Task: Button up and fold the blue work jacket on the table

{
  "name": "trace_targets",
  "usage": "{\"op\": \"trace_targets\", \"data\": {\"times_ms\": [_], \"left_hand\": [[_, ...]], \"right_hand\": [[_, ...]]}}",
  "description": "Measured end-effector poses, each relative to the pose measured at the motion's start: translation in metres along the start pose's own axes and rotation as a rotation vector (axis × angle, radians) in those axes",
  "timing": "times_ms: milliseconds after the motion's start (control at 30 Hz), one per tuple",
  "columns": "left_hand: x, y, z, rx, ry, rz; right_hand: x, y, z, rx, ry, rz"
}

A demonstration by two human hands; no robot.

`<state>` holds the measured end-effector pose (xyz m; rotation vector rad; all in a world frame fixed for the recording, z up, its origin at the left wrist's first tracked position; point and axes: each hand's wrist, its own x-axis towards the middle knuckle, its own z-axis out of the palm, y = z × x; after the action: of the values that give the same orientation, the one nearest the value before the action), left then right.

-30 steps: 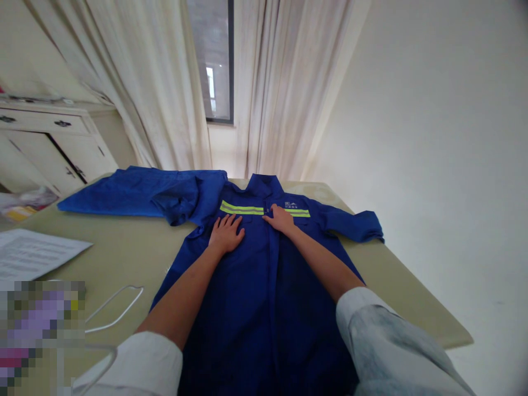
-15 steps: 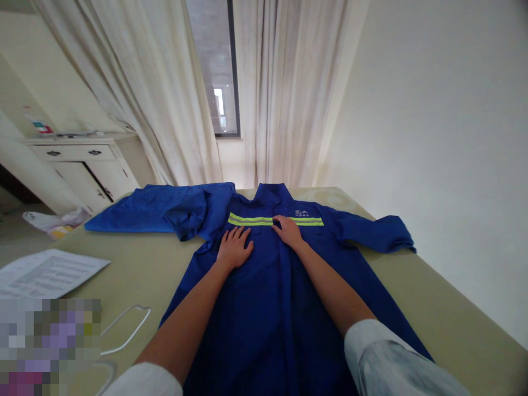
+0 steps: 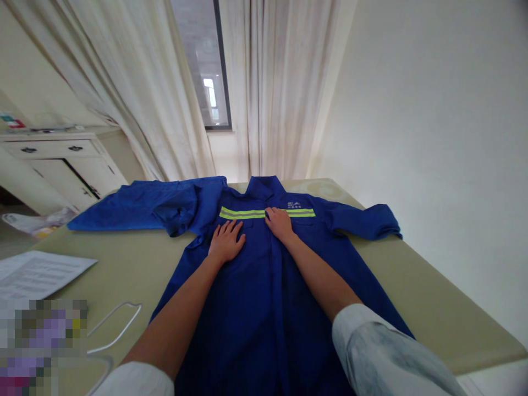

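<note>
In the head view, the blue work jacket [image 3: 256, 264] is lying front up on a khaki-topped table [image 3: 412, 297], with its collar pointing away from the person and its 2 sleeves spreading to either side, which is leaving the whole front open to both hands. The left hand [image 3: 226, 242] is pressing flat on the chest just below the yellow-green reflective stripe [image 3: 241, 213], its fingers fanning wide and holding nothing, so the palm is bearing directly on the cloth. The right hand [image 3: 280, 224] is resting in a narrower shape at the centre front, with its fingertips [image 3: 272, 215] on the stripe; whether they are pinching the cloth, I cannot tell. The left-side sleeve [image 3: 124, 214] is lying bunched near the shoulder, while the right-side sleeve [image 3: 367, 224] is reaching towards the table's far side. A printed sheet of paper [image 3: 37, 272] and a white wire hanger [image 3: 111, 314] are lying well apart from both hands.
</note>
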<state>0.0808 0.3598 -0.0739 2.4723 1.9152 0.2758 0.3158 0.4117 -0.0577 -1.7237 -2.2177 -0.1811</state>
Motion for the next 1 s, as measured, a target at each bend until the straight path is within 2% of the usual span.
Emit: {"op": "trace_targets", "data": {"times_ms": [467, 700, 767, 867, 1000], "left_hand": [[-0.001, 0.003, -0.005, 0.007, -0.032, -0.009], [-0.003, 0.001, -0.007, 0.057, 0.026, 0.064], [0.005, 0.004, -0.013, 0.107, 0.034, 0.134], [0.03, 0.019, -0.021, 0.127, 0.078, 0.201], [0.075, 0.045, -0.013, 0.013, 0.069, 0.228]], "right_hand": [[0.002, 0.002, 0.0, -0.046, 0.002, -0.004], [0.003, 0.004, 0.0, -0.041, -0.002, -0.057], [0.003, 0.003, 0.001, -0.033, 0.0, -0.062], [0.003, 0.001, 0.002, -0.013, 0.002, -0.061], [0.002, 0.004, 0.003, 0.01, 0.005, -0.057]]}}
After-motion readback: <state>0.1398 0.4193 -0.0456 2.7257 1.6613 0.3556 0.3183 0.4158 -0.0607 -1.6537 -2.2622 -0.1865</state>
